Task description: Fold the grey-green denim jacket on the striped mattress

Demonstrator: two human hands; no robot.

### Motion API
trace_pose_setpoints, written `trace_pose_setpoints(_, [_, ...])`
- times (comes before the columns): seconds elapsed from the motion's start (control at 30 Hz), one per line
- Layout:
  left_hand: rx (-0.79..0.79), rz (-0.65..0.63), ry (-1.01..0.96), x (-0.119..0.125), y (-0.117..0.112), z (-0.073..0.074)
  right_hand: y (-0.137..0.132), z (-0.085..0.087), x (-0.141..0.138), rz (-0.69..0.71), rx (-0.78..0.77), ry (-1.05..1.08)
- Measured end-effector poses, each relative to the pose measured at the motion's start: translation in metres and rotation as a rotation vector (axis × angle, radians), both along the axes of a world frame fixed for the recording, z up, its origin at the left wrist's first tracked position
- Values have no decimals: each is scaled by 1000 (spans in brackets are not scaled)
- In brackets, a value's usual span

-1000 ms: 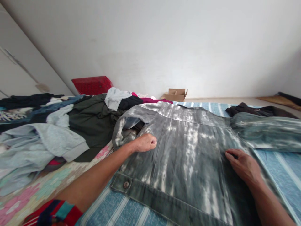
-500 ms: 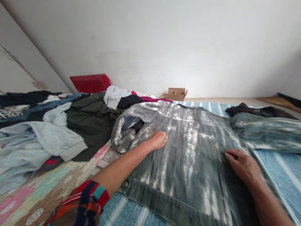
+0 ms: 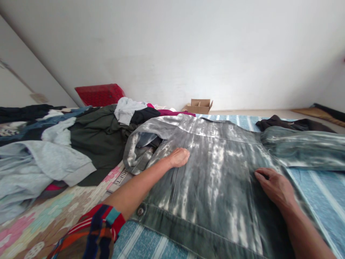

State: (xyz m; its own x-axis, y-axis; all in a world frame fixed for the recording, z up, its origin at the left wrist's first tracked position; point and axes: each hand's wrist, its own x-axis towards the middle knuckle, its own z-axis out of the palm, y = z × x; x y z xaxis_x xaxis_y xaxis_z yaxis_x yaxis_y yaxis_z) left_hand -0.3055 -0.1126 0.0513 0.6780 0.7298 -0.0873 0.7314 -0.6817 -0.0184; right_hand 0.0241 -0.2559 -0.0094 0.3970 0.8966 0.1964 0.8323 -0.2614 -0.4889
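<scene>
A grey-green tie-dyed denim jacket (image 3: pixel 212 172) lies spread back side up, its collar toward the wall. My left hand (image 3: pixel 179 157) rests closed on its left half, beside a long seam. On the right half, my right hand (image 3: pixel 274 185) touches the cloth with curled fingers, thumb and forefinger close together. The fingertips of both hands are turned down out of sight, so I cannot tell whether they pinch any fabric. The jacket's left sleeve (image 3: pixel 129 151) bends back beside the body, while the right sleeve (image 3: pixel 307 147) stretches outward. A metal button (image 3: pixel 140 211) shows on the hem band.
Piled clothes lie left, including a dark green garment (image 3: pixel 99 140) and light grey sweatshirt (image 3: pixel 48 162). Beneath are a blue striped sheet (image 3: pixel 320 194) and flowered cloth (image 3: pixel 54 212). A red case (image 3: pixel 99 94), an open cardboard box (image 3: pixel 199 105) and dark clothing (image 3: pixel 293 124) are farther back.
The view has shifted slightly, so everything sits a little farther left in the picture. Both hands keep their places on the jacket.
</scene>
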Motion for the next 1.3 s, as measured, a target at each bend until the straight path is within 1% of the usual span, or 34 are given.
trace_pose_setpoints(0.13, [-5, 1, -29, -4, 5, -1, 0, 1, 0, -3, -21, 4])
trace_pose_setpoints(0.27, [-17, -12, -40, -2, 4, -5, 0, 0, 1, 7, -18, -3])
trace_pose_setpoints(0.37, [-22, -16, -28, 0, 3, -5, 0, 0, 1, 4, -7, -6])
trace_pose_setpoints(0.7, [-32, 4, 71, 16, -3, -1, -1, 4, -1, -3, -12, 20])
trace_pose_setpoints(0.8, [-50, 18, 54, 14, -1, 3, -1, 6, -2, -11, -32, 28])
trace_pose_setpoints(0.93, [-78, 59, -11, -3, -2, 18, 0, 7, -3, -9, -55, 31])
trace_pose_setpoints(1.0, [-107, 78, -75, -16, -10, 26, 0, 7, -3, -7, -63, 29])
trace_pose_setpoints(1.03, [-146, 88, -123, -24, -15, 30, 0, 7, -3, -6, -65, 29])
trace_pose_setpoints(1.1, [-286, 120, -234, -38, -31, 38, 0, 6, -2, -8, -72, 26])
trace_pose_setpoints(1.17, [-470, 156, -313, -52, -50, 46, 0, 5, -1, -7, -74, 23])
trace_pose_setpoints(1.23, [-619, 151, -314, -62, -72, 53, 0, 3, 0, 2, -68, 19])
trace_pose_setpoints(1.3, [-721, 97, -273, -68, -95, 59, 0, 1, 2, 12, -66, 15])
